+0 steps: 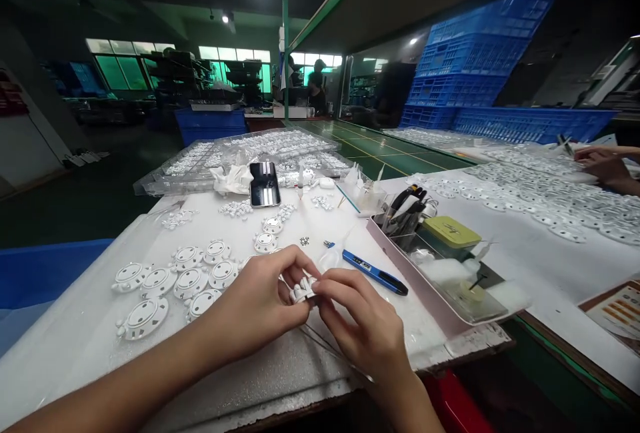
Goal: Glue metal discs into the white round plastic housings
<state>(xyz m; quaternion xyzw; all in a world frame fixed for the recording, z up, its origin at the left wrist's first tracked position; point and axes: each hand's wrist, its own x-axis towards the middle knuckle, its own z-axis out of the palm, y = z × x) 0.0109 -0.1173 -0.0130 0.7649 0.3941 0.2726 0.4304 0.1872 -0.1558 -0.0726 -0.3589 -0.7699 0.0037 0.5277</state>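
Between the fingers of both hands, low over the white work surface (280, 380), is a small white round part (303, 290) with raised bits on it. My left hand (263, 293) is closed around its left side. The thumb and fingertips of my right hand (363, 316) pinch its right side. A thin metal tool like tweezers (333, 348) runs beneath my right hand; whether the hand grips it I cannot tell. Left of my hands lie several similar white round parts (145, 316) with dark spots. A blue pen-like tool (375, 273) is just beyond my right hand.
A phone (265, 184) and small white pieces (236, 209) lie farther back, before clear trays (200, 160) of white parts. At right stands a tool box (415, 273) with a yellow-lidded tin (451, 231). Another person's hand (607, 165) works at the far right.
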